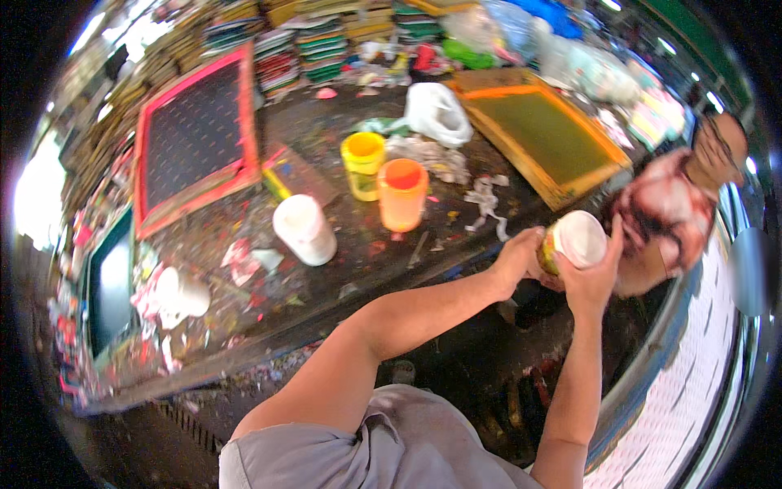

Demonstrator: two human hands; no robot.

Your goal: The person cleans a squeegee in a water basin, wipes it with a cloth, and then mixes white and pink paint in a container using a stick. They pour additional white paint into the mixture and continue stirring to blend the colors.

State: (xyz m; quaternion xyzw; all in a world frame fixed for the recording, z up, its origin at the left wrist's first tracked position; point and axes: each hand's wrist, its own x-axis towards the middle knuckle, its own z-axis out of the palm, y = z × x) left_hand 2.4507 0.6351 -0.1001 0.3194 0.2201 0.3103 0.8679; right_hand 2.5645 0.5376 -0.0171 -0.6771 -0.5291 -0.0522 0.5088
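Both of my hands are wrapped round a round tub point(579, 238) with a white top and a yellowish side, held up past the table's near edge on the right. My left hand point(520, 262) grips its left side, and my right hand point(593, 275) closes on its right and lower side. Whether the white top is a lid or the tub's inside, I cannot tell. Left of my hands, an orange jar point(403, 200), a yellow jar point(362, 167) and a white jar point(305, 231) stand on the dark, paint-stained table point(366, 261).
A pink-framed screen point(250, 106) with dark mesh lies at the back left, an orange-framed screen point(562, 193) at the back right. A white tub point(183, 293) sits among rags at left. Behind are a white plastic bag point(436, 114) and stacks. Another person point(668, 204) is close at right.
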